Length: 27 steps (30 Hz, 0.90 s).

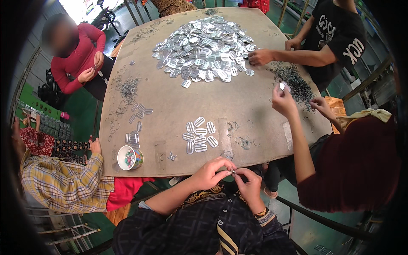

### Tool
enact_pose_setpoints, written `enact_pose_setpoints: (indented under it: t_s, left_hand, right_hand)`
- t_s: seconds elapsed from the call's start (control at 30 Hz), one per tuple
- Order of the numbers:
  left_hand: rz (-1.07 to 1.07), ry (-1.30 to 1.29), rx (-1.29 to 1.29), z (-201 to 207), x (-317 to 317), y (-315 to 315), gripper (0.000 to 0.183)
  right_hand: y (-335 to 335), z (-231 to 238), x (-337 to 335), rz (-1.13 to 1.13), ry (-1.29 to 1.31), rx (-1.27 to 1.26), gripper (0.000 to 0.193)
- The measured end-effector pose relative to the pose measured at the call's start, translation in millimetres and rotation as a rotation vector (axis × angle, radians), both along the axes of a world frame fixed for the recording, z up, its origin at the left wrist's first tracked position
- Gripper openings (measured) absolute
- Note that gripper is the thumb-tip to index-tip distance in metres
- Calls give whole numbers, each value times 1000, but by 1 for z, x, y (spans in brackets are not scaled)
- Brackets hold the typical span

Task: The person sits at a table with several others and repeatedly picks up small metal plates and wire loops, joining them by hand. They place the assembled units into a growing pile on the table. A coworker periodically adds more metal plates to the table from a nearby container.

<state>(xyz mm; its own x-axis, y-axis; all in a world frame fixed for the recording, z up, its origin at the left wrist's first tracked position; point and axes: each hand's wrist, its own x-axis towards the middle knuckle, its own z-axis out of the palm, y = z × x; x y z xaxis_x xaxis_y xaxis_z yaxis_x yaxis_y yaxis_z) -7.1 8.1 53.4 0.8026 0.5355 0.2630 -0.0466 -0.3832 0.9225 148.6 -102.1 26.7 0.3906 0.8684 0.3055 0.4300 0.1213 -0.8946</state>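
At the near edge of the surface, in the head view, we hold a small piece between the fingertips of both hands. Our left hand pinches it from one side and our right hand from the other, so that the fingertips meet; we cannot tell the piece's exact shape, as the fingers cover most of it. It sits just past the edge, above our lap.

Before us lies a small group of slotted metal plates, with a few loose wire hooks to its right. A cup stands to the left, with coloured bits inside.

As for progress, we judge that much is left: a large heap of plates covers the far middle, and a dark tangle of wire hooks lies at the right. The piece in our fingers looks unfinished to us, since both hands are at it. Whether the plates before us are done or waiting, we cannot tell.
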Motion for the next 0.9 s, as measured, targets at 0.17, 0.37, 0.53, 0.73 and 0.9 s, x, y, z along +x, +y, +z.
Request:
enact_pose_setpoints:
  t_s: [0.17,0.37,0.53,0.73,0.9]
  left_hand:
    - [52,4,161,-12,-6,-6,8]
    - [36,-2,288,-14,-11,-13,15]
    - [68,-7,359,-19,-16,-16,16]
    - [45,-3,354,-21,-15,-15,15]
    - [30,16,313,-19,-16,-8,14]
  right_hand:
    - [2,-13,11,106,-5,84,13]
    - [45,-17,22,84,-67,54,15]
    - [116,-37,-6,150,-430,-4,29]
    - [157,-49,-24,153,-588,-193,32]
    - [164,-43,-20,154,-445,-293,32]
